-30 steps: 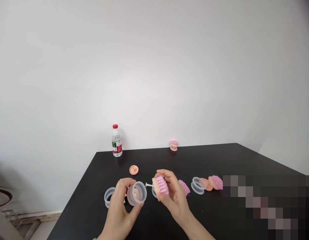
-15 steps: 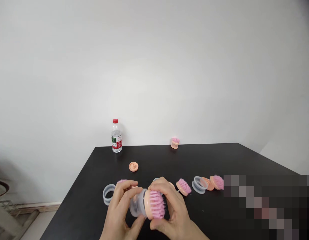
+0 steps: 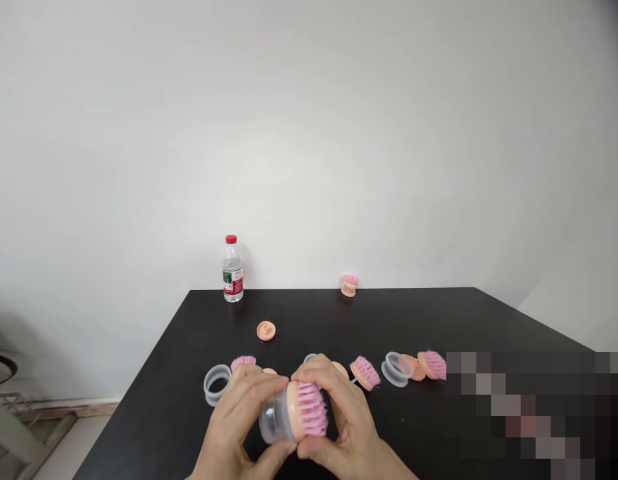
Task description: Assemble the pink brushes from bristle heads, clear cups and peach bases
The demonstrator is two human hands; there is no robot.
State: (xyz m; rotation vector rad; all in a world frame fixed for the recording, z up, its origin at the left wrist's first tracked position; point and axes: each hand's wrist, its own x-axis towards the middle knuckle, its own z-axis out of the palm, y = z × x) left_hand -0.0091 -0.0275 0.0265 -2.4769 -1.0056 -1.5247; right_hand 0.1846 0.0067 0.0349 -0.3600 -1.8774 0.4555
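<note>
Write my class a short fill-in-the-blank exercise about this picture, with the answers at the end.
The right hand holds a brush head with ____ bristles.
The clear cup, in the left hand, is to the ____ of that brush head.
The bottle has a ____ cap.
Missing words: pink; left; red.
</note>
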